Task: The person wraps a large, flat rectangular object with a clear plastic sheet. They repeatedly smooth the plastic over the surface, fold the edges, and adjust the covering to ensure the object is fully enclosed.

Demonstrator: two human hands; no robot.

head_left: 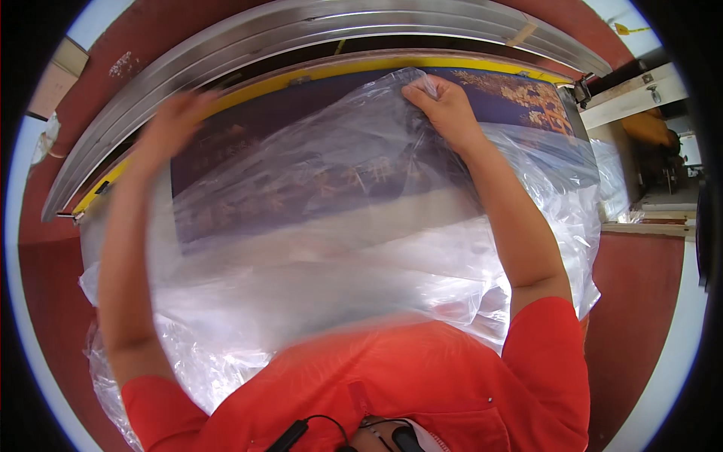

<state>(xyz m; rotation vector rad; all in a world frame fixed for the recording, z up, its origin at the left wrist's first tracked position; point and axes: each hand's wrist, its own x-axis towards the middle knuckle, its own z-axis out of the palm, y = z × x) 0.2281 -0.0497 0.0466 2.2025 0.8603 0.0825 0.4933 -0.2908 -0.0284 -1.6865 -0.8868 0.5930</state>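
Sheet of clear plastic (339, 241) overlies a dark printed panel (279, 109), long axis nine to three o'clock, spreading toward seven from the right hand (440, 105), which pinches its far peak closed; left hand (177, 124), blurred at ten, well apart from that peak, hold indeterminable

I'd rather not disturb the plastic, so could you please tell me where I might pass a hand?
The dark panel looks uncovered right of the right hand, between the yellow strip and clear plastic. The red surface beyond its right edge looks bare. Plastic crowds the side near the red shirt.
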